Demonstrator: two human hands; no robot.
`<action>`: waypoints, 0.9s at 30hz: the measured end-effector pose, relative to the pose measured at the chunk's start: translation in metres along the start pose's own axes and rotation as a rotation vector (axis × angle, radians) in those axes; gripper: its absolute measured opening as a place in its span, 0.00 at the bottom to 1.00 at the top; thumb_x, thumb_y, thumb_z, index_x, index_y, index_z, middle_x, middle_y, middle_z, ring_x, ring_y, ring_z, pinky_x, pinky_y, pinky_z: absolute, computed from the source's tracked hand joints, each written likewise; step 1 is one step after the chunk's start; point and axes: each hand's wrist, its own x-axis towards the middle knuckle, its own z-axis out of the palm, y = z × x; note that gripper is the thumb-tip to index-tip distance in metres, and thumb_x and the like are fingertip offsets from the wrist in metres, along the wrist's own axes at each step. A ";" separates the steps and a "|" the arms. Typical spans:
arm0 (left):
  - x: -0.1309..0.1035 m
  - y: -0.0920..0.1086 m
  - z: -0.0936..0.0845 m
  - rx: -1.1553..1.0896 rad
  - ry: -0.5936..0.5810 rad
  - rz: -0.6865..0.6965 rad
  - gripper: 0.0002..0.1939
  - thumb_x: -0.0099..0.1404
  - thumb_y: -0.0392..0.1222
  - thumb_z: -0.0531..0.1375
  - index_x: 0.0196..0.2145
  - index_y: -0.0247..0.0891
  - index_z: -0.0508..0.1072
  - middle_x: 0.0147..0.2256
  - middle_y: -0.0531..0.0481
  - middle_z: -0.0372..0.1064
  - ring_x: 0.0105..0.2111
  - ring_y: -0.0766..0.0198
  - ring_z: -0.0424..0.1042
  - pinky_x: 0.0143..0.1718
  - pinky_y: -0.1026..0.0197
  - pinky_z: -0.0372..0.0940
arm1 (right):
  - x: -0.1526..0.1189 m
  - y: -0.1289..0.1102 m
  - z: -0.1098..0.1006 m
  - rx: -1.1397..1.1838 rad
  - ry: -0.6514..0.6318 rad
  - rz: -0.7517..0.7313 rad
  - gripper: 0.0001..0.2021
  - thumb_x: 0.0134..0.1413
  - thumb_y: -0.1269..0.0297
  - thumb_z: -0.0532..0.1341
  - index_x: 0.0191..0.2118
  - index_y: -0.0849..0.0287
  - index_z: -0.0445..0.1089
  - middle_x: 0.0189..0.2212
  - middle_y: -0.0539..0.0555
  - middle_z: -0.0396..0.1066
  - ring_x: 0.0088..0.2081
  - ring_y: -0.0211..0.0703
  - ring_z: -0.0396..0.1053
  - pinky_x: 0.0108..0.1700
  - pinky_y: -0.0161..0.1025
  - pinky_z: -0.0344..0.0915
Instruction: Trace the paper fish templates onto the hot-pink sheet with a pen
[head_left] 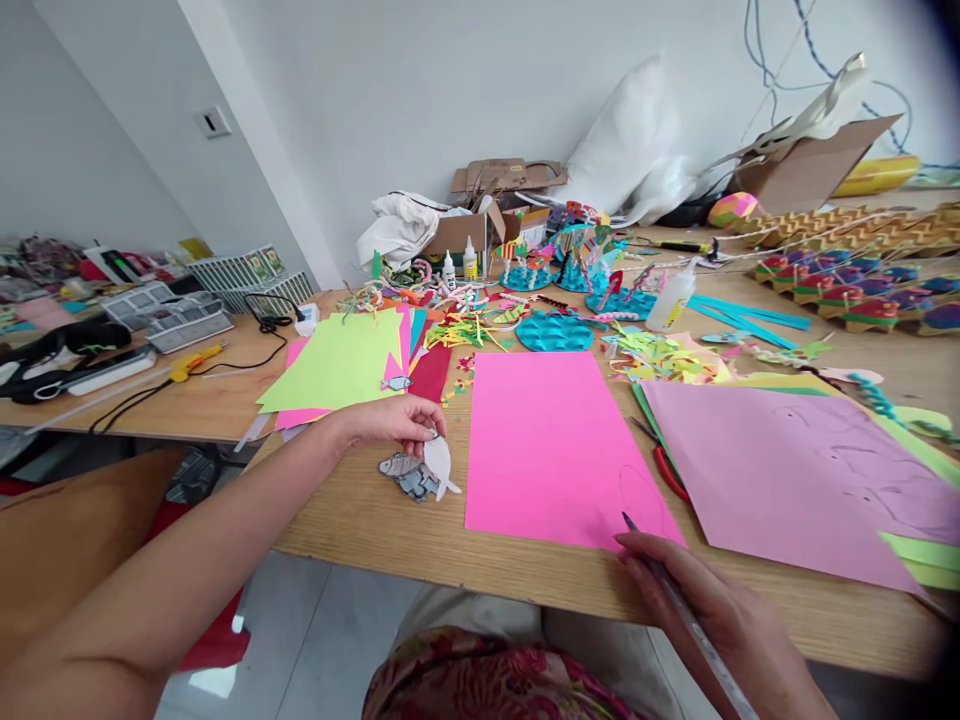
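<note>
My left hand [409, 422] pinches a white fish-shaped paper cutout [437, 462] between thumb and fingers. Under it, a few grey-patterned fish cutouts [405, 470] lie in a small pile on the wooden table. In my right hand [697, 590] is a pen [679, 605], its tip at the lower right part of a bright pink sheet [536, 440]. A faint curved outline is drawn on that sheet, close to the pen tip. A small fish cutout [396, 383] rests on the yellow-green paper stack [337, 355], just beyond my left hand.
Right of the pink sheet, a pale mauve sheet [780, 480] with fish drawings partly covers red-handled scissors [670, 474]. Behind are paper scraps [675, 355], a blue painted disc [555, 333], a glue bottle [672, 298] and painted egg cartons [847, 290]. The table's front edge [450, 583] is near my lap.
</note>
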 end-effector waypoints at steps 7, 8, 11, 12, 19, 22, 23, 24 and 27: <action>-0.029 -0.019 0.008 -0.029 -0.032 -0.068 0.10 0.52 0.41 0.58 0.32 0.35 0.63 0.25 0.55 0.65 0.22 0.69 0.67 0.24 0.67 0.61 | 0.000 -0.001 0.001 -0.004 0.006 0.023 0.15 0.57 0.57 0.49 0.37 0.57 0.70 0.35 0.57 0.75 0.35 0.49 0.74 0.33 0.40 0.70; -0.033 -0.020 0.008 -0.028 -0.027 -0.080 0.09 0.52 0.40 0.58 0.31 0.35 0.62 0.25 0.55 0.65 0.23 0.69 0.67 0.25 0.67 0.62 | 0.001 0.001 0.000 -0.004 -0.010 0.012 0.15 0.57 0.57 0.50 0.37 0.57 0.71 0.35 0.57 0.76 0.35 0.49 0.74 0.33 0.39 0.71; -0.045 -0.019 0.008 0.049 -0.026 -0.158 0.07 0.53 0.39 0.55 0.31 0.36 0.61 0.25 0.55 0.64 0.24 0.68 0.68 0.25 0.67 0.61 | 0.003 0.005 -0.002 -0.007 -0.056 -0.042 0.14 0.55 0.57 0.52 0.38 0.58 0.71 0.35 0.57 0.76 0.34 0.49 0.74 0.31 0.37 0.72; -0.048 -0.017 0.007 0.142 -0.015 -0.181 0.06 0.53 0.38 0.54 0.31 0.37 0.61 0.25 0.55 0.64 0.23 0.68 0.67 0.24 0.67 0.60 | 0.004 0.006 -0.003 -0.013 -0.058 -0.051 0.14 0.55 0.57 0.52 0.38 0.58 0.71 0.35 0.57 0.76 0.34 0.49 0.74 0.31 0.37 0.72; -0.046 -0.008 0.011 0.749 0.238 -0.089 0.05 0.55 0.36 0.53 0.31 0.37 0.65 0.32 0.51 0.64 0.34 0.63 0.63 0.32 0.66 0.53 | 0.002 0.008 -0.004 -0.056 -0.100 -0.093 0.14 0.56 0.60 0.51 0.40 0.59 0.70 0.37 0.58 0.75 0.36 0.49 0.74 0.32 0.36 0.72; -0.041 -0.016 0.014 0.780 0.240 -0.077 0.07 0.53 0.37 0.56 0.33 0.37 0.65 0.34 0.50 0.64 0.34 0.61 0.62 0.31 0.66 0.52 | 0.002 0.010 -0.004 -0.079 -0.103 -0.102 0.13 0.57 0.61 0.51 0.40 0.59 0.70 0.38 0.59 0.75 0.37 0.49 0.74 0.33 0.37 0.72; -0.040 -0.018 0.014 0.783 0.237 -0.074 0.07 0.53 0.37 0.56 0.33 0.37 0.65 0.34 0.51 0.64 0.34 0.61 0.61 0.31 0.66 0.52 | 0.002 0.010 -0.004 -0.082 -0.103 -0.104 0.13 0.57 0.61 0.51 0.40 0.59 0.70 0.38 0.59 0.75 0.37 0.50 0.74 0.33 0.37 0.72; -0.039 -0.020 0.014 0.781 0.234 -0.071 0.07 0.52 0.37 0.57 0.32 0.37 0.65 0.34 0.51 0.63 0.34 0.61 0.61 0.30 0.66 0.51 | 0.002 0.010 -0.004 -0.083 -0.102 -0.104 0.13 0.57 0.61 0.51 0.40 0.59 0.70 0.38 0.59 0.75 0.37 0.50 0.74 0.33 0.37 0.72; -0.036 -0.025 0.011 0.761 0.228 -0.065 0.08 0.50 0.37 0.57 0.30 0.37 0.62 0.30 0.53 0.61 0.30 0.64 0.59 0.27 0.67 0.49 | 0.003 0.008 -0.004 -0.073 -0.091 -0.093 0.13 0.57 0.62 0.51 0.40 0.59 0.70 0.37 0.58 0.75 0.36 0.49 0.74 0.33 0.37 0.71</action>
